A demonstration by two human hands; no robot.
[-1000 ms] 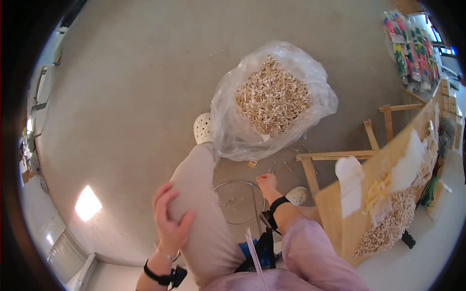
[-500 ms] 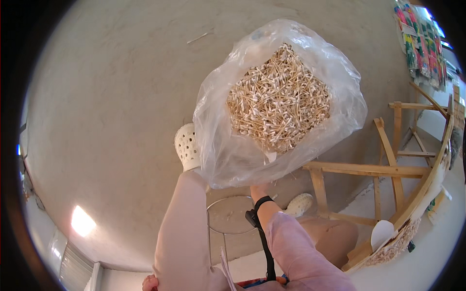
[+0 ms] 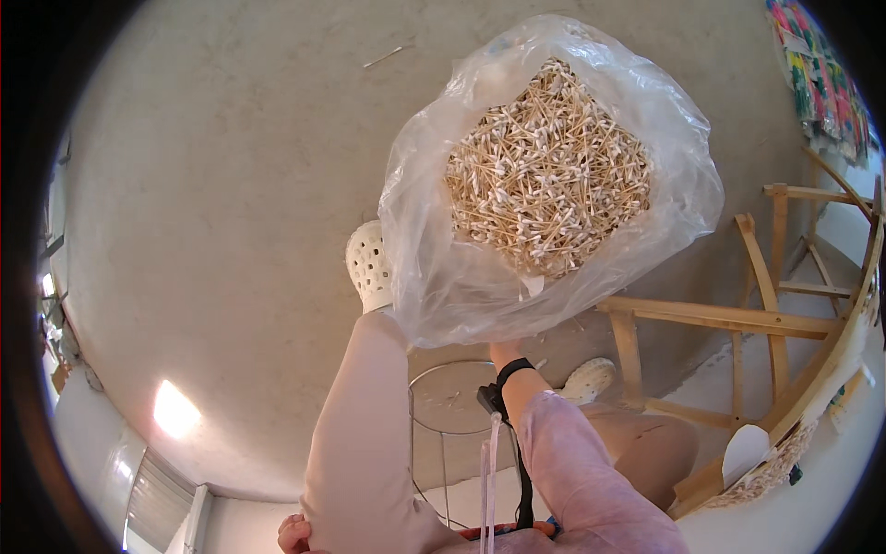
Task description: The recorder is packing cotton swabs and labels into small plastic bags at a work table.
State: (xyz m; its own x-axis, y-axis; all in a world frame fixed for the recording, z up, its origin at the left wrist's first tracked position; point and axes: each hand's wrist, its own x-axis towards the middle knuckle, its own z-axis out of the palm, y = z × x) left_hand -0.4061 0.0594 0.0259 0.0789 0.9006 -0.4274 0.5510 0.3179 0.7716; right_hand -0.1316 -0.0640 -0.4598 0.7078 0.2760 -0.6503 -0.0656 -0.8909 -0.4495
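Note:
A large clear plastic bag stands open in front of my legs. Inside it lies a heap of wooden-stemmed cotton swabs with white tips. My right hand reaches to the bag's near side, where the plastic hides its fingers; its grip does not show. A black band circles that wrist. My left hand is beside my left leg at the lower edge, partly seen, with its fingers curled. Whatever it may hold is hidden.
At right stands a wooden frame beside a curved wooden edge strewn with swabs. A round metal ring frame is between my legs. Colourful packages lie far right. One loose swab rests on the floor.
The whole view has shifted, so the bag, legs and frame appear farther right and slightly higher. Pale strips near my lap now stand more upright. My right hand stays by the bag.

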